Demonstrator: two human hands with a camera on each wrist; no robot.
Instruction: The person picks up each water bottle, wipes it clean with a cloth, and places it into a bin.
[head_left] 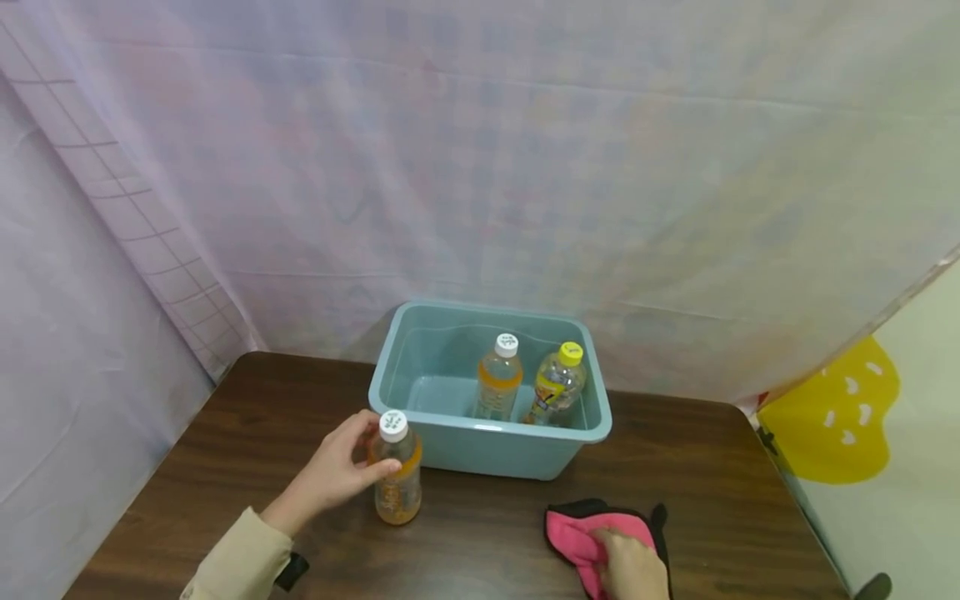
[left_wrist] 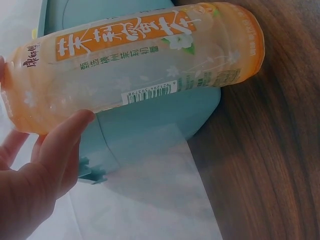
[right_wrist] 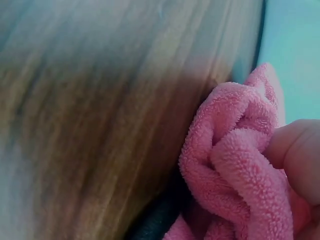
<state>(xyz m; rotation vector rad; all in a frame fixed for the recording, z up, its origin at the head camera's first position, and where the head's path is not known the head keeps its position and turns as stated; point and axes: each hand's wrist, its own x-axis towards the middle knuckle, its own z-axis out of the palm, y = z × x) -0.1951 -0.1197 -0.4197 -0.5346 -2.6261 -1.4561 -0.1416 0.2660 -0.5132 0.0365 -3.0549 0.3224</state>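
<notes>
Teal bin (head_left: 480, 454) on brown table (head_left: 720, 467); inside, two upright bottles (head_left: 498, 379), apparently near-empty.

An orange-tinted bottle (head_left: 397, 483) with a white cap is seen on a dark brown wood-grain surface (head_left: 247, 433). A teal bin (head_left: 480, 454) is shown holding white-capped and yellow-capped bottles. A pink cloth (head_left: 581, 537) is edged in black.
</notes>
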